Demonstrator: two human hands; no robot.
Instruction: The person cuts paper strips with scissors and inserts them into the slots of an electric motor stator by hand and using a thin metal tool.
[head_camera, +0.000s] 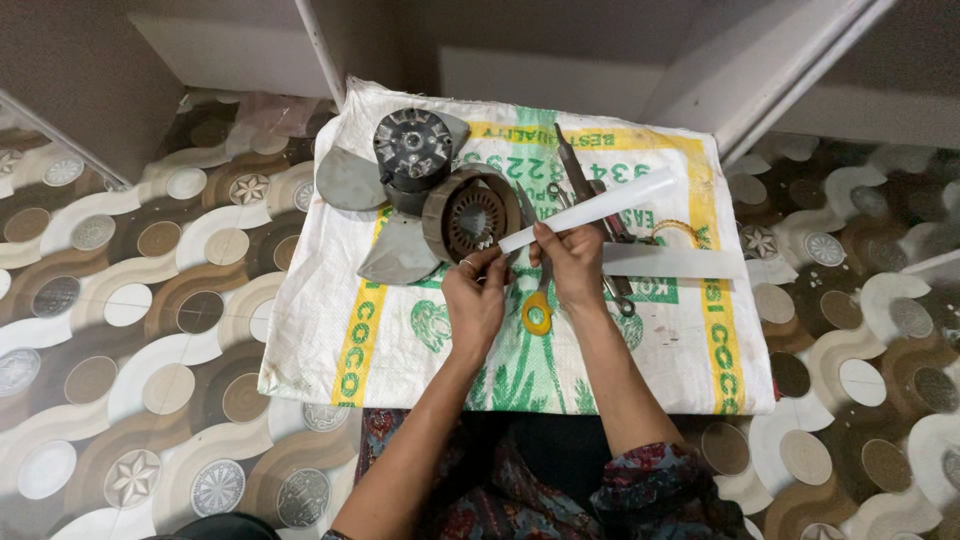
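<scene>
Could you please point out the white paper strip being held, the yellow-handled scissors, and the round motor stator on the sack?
white paper strip (600, 208), head view, on the strip's middle.
yellow-handled scissors (537, 314), head view, on the yellow handle loop.
round motor stator (474, 212), head view, on the winding core at its centre.

The left hand (475, 300) and right hand (572, 262) cover the near end of the white strip (600, 208), so the grip on it cannot be told. The right hand also hides most of the scissors (537, 312); only a yellow handle loop shows. The motor (412, 150) covers the fan blades' (350, 180) hub. The tools (580, 175) lie partly under the strip. Both arms are cut off by the bottom edge.
</scene>
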